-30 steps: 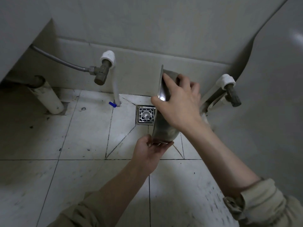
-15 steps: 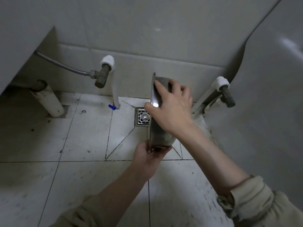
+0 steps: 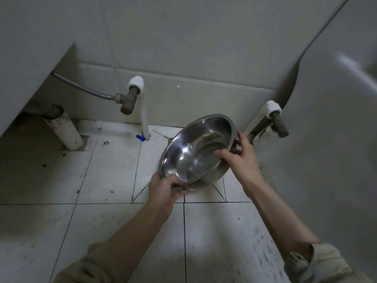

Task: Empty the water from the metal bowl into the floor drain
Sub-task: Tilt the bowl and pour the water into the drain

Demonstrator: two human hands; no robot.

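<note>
The shiny metal bowl (image 3: pixel 195 148) is held above the tiled floor, tilted with its inside facing up toward me. No water shows inside it. My left hand (image 3: pixel 165 190) grips the rim at the near left. My right hand (image 3: pixel 239 158) holds the rim on the right, thumb inside and fingers behind. The floor drain lies almost wholly hidden beneath the bowl; only a dark corner (image 3: pixel 169 139) peeks out at the bowl's upper left.
A white riser pipe with a brass valve (image 3: pixel 130 101) and grey hose stands left of the bowl. A second valve (image 3: pixel 278 123) sticks out at the right. A white drain pipe (image 3: pixel 65 130) sits far left, a small blue piece (image 3: pixel 140 137) by the riser, a white fixture (image 3: pixel 336 129) at right.
The bowl has turned from standing on edge beside the drain to facing up toward me. It now covers the drain, and both hands kept their grip on the rim.
</note>
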